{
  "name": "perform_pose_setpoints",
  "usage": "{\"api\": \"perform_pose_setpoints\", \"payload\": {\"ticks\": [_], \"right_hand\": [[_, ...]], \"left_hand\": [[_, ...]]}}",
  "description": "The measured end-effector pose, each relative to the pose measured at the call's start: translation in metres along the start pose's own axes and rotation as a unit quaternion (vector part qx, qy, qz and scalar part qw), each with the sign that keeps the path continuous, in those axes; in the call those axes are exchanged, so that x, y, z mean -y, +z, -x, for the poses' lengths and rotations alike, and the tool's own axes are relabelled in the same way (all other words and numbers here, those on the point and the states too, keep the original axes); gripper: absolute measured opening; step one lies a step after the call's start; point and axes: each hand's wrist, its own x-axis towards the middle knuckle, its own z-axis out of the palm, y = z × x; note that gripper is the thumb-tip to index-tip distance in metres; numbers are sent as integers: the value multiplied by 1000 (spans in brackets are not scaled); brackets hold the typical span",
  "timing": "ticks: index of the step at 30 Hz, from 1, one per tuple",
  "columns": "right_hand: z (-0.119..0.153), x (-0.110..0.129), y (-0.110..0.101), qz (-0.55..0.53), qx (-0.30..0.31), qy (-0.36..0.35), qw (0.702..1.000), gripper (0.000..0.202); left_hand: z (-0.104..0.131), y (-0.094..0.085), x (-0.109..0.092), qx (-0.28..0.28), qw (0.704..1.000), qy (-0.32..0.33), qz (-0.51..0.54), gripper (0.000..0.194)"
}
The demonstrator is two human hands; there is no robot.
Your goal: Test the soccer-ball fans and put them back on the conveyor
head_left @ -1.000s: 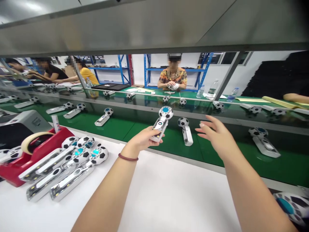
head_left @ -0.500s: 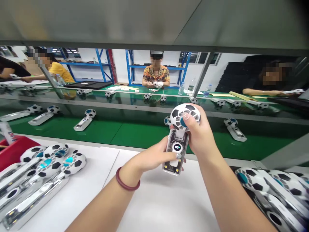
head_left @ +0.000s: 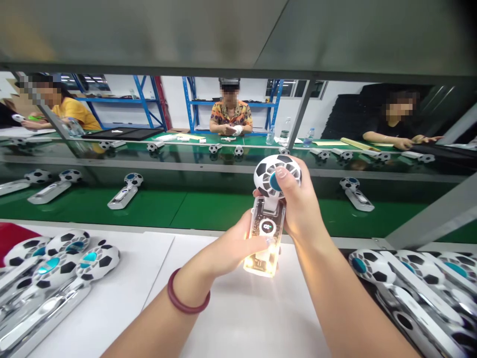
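A handheld fan (head_left: 267, 226) with a soccer-ball-patterned round head and a clear handle is held up above the white work surface (head_left: 231, 318). My left hand (head_left: 238, 246) is closed around its handle, the thumb lying below the small round display, which reads about 100. My right hand (head_left: 300, 194) grips the ball-shaped head, its thumb on the blue centre. Warm light glows from the handle's lower end. The fingers behind the fan are mostly hidden.
Similar fans (head_left: 80, 268) are piled at the left, more (head_left: 410, 283) at the right. Beyond, a green conveyor (head_left: 208, 206) carries spaced fans. A metal post (head_left: 432, 214) slants at right; a shelf (head_left: 223, 37) hangs overhead. Several people sit across.
The lights in the fan's handle have turned on. The view has shifted slightly, and a fan on the conveyor behind the held fan's head no longer shows.
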Motion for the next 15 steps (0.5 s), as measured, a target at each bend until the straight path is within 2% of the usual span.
{"api": "perform_pose_setpoints", "payload": {"ticks": [4, 10, 15], "right_hand": [[2, 3, 0, 13, -7, 2, 1000, 46], [4, 4, 0, 32, -4, -3, 999, 43], [5, 4, 0, 28, 3, 4, 1000, 42]], "left_hand": [[0, 2, 1, -14, 999, 28, -28, 44], [1, 1, 0, -2, 1000, -11, -10, 47], [3, -1, -2, -14, 998, -2, -65, 50]]}}
